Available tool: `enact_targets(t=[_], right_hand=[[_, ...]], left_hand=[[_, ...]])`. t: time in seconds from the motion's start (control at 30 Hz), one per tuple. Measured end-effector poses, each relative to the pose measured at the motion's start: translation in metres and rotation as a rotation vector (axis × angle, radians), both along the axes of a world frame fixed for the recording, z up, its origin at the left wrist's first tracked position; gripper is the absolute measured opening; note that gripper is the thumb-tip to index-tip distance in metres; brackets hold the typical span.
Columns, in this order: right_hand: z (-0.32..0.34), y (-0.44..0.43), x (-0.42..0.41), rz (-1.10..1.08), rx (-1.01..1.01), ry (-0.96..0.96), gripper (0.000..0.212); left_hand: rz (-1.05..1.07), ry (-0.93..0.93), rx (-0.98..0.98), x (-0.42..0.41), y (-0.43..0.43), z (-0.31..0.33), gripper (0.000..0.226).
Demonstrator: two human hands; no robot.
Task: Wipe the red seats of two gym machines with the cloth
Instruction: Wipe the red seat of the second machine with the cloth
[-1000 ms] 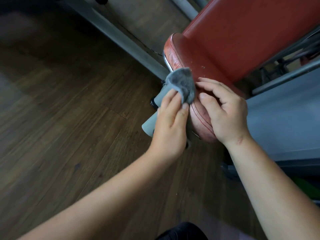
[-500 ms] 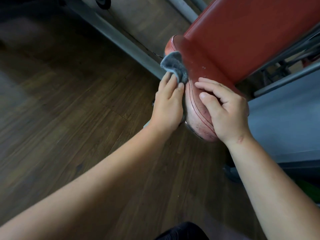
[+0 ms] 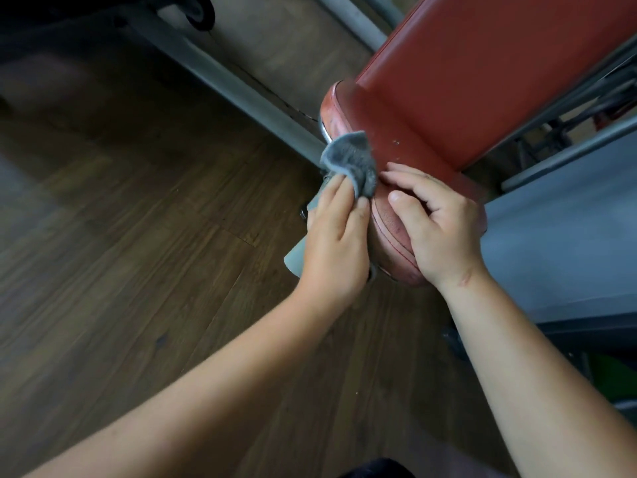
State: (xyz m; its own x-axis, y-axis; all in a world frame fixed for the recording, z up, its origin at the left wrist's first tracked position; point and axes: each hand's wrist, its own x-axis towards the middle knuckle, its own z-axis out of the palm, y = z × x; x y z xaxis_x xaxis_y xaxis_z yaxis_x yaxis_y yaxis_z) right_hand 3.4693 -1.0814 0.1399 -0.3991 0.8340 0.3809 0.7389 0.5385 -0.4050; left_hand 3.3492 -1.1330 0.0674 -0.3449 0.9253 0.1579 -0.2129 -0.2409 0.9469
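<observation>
A red padded seat [image 3: 406, 146] with a worn, scuffed front edge sits in the upper middle, under a red backrest [image 3: 482, 63]. My left hand [image 3: 336, 243] holds a grey cloth [image 3: 348, 160] and presses it against the seat's left side edge. The cloth bunches above my fingers; a paler part hangs below the hand. My right hand [image 3: 437, 222] rests on the seat's front right edge, fingers curled over the padding and thumb on the scuffed side.
A grey metal frame bar [image 3: 224, 81] runs diagonally behind the seat. Dark wooden floor [image 3: 120, 236] fills the left. A grey panel [image 3: 558, 243] and more metal bars [image 3: 568, 146] stand at the right. A black wheel-like part [image 3: 201, 13] is at the top.
My left hand slid the cloth up the seat's side edge, then back down toward the front. My right hand stayed on the seat.
</observation>
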Motion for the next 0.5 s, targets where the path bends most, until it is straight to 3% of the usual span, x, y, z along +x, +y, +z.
enact_targets(t=[0.17, 0.5], right_hand=[[0.001, -0.001, -0.002, -0.003, -0.009, -0.010, 0.028], [0.014, -0.006, -0.007, -0.083, -0.049, -0.059, 0.026]], left_hand=[[-0.051, -0.010, -0.088, -0.011, 0.013, -0.001, 0.044], [-0.085, 0.196, -0.165, -0.041, 0.010, 0.041, 0.027]])
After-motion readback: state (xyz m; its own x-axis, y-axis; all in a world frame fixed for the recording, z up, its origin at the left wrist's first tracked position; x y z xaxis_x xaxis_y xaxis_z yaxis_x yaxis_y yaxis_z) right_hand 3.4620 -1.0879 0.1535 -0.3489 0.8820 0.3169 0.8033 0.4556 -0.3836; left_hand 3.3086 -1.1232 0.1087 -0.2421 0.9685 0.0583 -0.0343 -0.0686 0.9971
